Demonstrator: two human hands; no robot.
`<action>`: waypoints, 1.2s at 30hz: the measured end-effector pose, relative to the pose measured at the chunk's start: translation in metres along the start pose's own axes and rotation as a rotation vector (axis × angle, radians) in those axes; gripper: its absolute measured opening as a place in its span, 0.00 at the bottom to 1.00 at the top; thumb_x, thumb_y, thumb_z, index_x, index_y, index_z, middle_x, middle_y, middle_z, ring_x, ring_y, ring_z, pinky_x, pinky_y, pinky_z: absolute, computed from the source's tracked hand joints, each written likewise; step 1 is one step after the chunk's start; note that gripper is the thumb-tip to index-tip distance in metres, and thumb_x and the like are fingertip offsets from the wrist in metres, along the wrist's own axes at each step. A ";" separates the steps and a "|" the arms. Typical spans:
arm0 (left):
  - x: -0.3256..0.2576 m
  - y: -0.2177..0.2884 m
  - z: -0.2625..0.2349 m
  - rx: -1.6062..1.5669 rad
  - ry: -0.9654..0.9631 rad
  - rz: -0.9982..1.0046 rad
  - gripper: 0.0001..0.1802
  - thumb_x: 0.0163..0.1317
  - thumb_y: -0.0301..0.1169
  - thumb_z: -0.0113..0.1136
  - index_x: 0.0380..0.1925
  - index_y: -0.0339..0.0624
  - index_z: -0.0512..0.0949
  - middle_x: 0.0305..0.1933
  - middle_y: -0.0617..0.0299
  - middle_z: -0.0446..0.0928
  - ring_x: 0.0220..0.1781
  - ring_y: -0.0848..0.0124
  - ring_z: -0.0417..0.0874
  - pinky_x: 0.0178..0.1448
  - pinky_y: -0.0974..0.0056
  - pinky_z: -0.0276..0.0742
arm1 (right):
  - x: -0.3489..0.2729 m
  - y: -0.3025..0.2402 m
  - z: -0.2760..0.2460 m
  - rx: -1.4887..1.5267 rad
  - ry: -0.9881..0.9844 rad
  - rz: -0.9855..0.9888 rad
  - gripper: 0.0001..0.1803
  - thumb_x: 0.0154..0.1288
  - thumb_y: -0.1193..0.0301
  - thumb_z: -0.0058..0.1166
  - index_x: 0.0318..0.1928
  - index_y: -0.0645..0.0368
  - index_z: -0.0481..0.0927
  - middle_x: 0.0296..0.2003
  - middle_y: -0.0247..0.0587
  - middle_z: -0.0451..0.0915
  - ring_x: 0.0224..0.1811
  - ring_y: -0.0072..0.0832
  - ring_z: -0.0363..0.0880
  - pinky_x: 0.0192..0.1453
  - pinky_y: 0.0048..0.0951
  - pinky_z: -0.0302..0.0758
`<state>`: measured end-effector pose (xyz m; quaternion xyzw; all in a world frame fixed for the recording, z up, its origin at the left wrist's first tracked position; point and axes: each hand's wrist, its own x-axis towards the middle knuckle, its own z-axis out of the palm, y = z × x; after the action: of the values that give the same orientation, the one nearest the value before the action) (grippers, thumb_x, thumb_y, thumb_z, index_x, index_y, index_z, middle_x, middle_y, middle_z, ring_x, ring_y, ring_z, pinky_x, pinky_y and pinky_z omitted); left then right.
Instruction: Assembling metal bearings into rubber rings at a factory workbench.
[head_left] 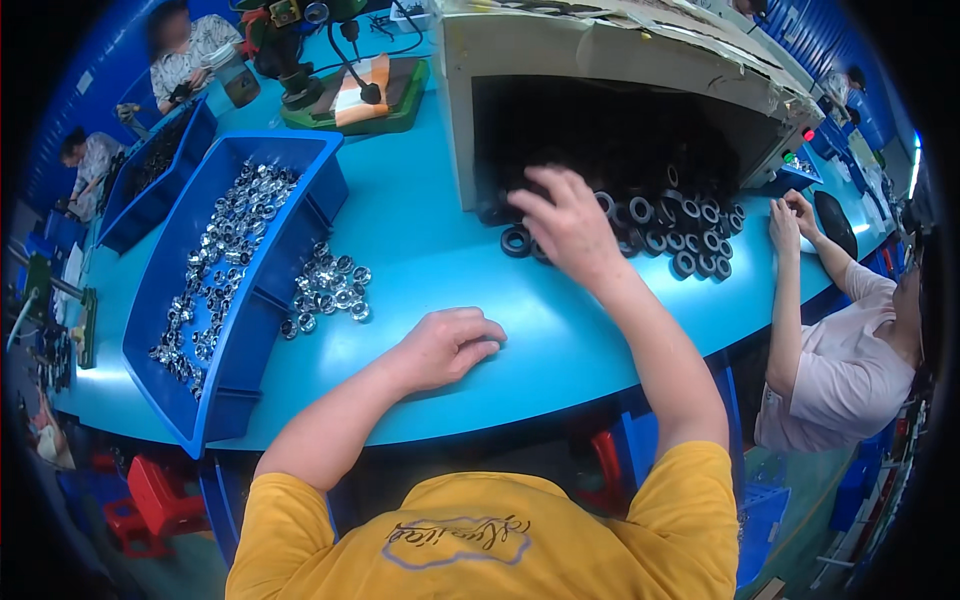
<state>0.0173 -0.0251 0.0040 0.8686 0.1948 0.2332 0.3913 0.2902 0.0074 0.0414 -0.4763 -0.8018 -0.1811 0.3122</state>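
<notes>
My left hand rests on the blue-green tabletop, its fingers curled and thumb pressed toward them. Whatever those fingers hold, if anything, is hidden. At the mouth of a pale box-like housing, my right hand reaches over a heap of black rings, fingers apart and slightly blurred. Nothing shows in its grasp. One black ring lies just left of that hand. Left of my left hand, shiny metal rings form a small loose pile beside a blue bin that contains many more.
The pale housing has a dark interior and stands at the back. A green-based drill press is at the far left, near another blue bin of dark parts. At right, a co-worker's hands are over the table.
</notes>
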 end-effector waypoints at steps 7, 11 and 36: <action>-0.002 0.001 0.000 -0.029 0.038 0.016 0.06 0.66 0.24 0.69 0.42 0.41 0.87 0.33 0.57 0.83 0.35 0.60 0.85 0.39 0.59 0.80 | -0.028 -0.034 0.000 0.331 -0.165 -0.090 0.26 0.53 0.81 0.70 0.54 0.55 0.83 0.65 0.45 0.75 0.70 0.46 0.74 0.72 0.45 0.75; -0.004 0.002 -0.001 -0.068 0.027 -0.006 0.07 0.67 0.24 0.68 0.44 0.41 0.87 0.33 0.57 0.82 0.34 0.61 0.84 0.39 0.60 0.79 | -0.035 -0.026 -0.010 0.443 -0.073 0.155 0.31 0.52 0.84 0.71 0.58 0.55 0.81 0.60 0.44 0.75 0.62 0.45 0.77 0.65 0.39 0.79; -0.008 0.000 -0.008 -0.175 -0.032 -0.025 0.10 0.65 0.28 0.72 0.45 0.40 0.87 0.37 0.57 0.84 0.39 0.64 0.86 0.44 0.61 0.81 | 0.027 -0.070 0.043 0.119 -0.196 0.055 0.33 0.58 0.60 0.74 0.64 0.52 0.80 0.53 0.37 0.80 0.52 0.39 0.77 0.57 0.40 0.75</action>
<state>0.0063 -0.0249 0.0066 0.8322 0.1786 0.2305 0.4715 0.2050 0.0172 0.0283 -0.4943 -0.8243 -0.0769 0.2650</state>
